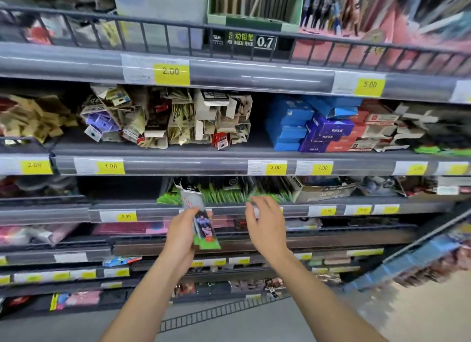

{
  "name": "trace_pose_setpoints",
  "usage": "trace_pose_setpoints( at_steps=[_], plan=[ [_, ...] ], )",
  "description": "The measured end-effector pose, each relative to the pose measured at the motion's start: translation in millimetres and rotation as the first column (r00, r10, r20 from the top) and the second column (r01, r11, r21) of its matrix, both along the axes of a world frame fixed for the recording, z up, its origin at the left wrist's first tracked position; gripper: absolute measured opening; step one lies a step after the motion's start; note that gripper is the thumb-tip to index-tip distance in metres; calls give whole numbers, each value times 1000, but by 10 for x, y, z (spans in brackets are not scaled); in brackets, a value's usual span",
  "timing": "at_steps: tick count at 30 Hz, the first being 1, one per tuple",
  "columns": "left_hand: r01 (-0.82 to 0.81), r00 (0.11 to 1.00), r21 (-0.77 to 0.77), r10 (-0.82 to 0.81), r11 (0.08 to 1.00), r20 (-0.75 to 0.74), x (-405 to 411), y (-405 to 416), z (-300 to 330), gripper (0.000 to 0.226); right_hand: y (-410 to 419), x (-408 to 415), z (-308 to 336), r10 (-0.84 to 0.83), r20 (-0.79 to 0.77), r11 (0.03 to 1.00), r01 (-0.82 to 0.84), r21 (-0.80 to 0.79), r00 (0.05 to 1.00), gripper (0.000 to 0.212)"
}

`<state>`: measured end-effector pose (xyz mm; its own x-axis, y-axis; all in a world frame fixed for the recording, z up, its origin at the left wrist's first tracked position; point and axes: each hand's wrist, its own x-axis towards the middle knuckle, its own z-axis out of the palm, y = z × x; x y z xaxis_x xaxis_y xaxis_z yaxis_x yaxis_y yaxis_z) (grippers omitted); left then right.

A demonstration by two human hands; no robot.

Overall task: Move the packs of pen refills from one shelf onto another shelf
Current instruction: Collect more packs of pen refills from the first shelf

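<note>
- Head view, and it's the only one we get: left hand (181, 236) has its fingers (191, 211) wrapped round a flat, long plastic pack of pen refills with a green card bottom and a cartoon print (201, 222). The pack stands roughly upright in front of the grey shelf edge with the yellow price tags (153, 210), off the shelf.
- Right hand (267, 224) sits just beside it with fingers loose and spread, grasping nothing, reaching toward the row of green-topped refill packs standing on that shelf (229, 192). Can't tell if it's touching them, too blurry.
- Handling guess: these packs look super light, thin plastic sleeve over card, so basically no weight to fight. They'd flex a bit if squeezed in the middle, and the glossy film is probably a little slippery.
- Best hold, I'd say, is a pinch across the flat faces near the lower half or the card end, thumb on one side and fingers on the other, like the left hand does now. Grabbing several at once should work since they stack flat, but they could fan out and slide.
- Nothing fragile here, really; the worst case is bent card or a dropped pack.
- Shelf above, with the brown cardboard refill boxes (178, 117) and the blue boxes (288, 122), looks crammed, so wherever these go, slot them in edge-first.
</note>
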<state>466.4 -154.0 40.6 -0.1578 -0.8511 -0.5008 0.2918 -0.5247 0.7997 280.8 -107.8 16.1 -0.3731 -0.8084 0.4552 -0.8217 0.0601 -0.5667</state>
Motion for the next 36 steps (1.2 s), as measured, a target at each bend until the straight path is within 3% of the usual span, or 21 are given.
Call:
trace_pose_setpoints(
  at_steps=[2, 6, 8, 11, 15, 19, 22, 27, 30, 33, 36],
  plan=[
    [10, 1000, -11, -10, 1000, 14, 56, 14, -53, 27, -259, -82, 59, -30, -14, 989, 32, 144, 999, 39],
    [-3, 1000, 5, 3, 1000, -3, 82, 59, -79, 23, -711, -32, 136, 160, -429, 927, 14, 375, 889, 47],
    [-2, 1000, 12, 2, 1000, 2, 66, 73, -61, 25, -828, 32, 125, 218, -488, 892, 30, 451, 845, 44],
    [4, 1000, 6, -4, 1000, 21, 36, 71, -34, 28, -857, 73, 70, 228, -552, 901, 42, 433, 802, 35],
    [-6, 1000, -8, 6, 1000, -18, -35, 43, 22, 32, -698, 52, 108, 187, -605, 968, -40, 248, 774, 31],
    [-29, 996, 26, 32, 999, -88, -146, 41, 82, 38, -396, 70, 108, -13, -515, 966, -121, -227, 857, 17],
    [-28, 989, 53, 35, 998, -147, -245, 39, 152, 44, -126, 141, 106, 8, -445, 915, -187, -359, 896, 16],
    [52, 937, 134, -2, 990, -349, -311, 23, 294, 67, 276, 327, 1, 172, -487, 900, -337, -275, 856, 20],
    [5, 959, 115, 27, 993, -281, -263, 111, 294, 51, 355, 339, -6, 378, -441, 858, -488, -164, 814, 26],
    [-117, 980, 75, 128, 990, -154, -91, 219, 203, 34, 380, 340, -49, 534, -211, 816, -564, -122, 818, 30],
    [-203, 966, 61, 210, 977, -151, 185, 309, 185, 28, 281, 382, -80, 431, 29, 894, -422, -149, 902, 30]
  ],
)
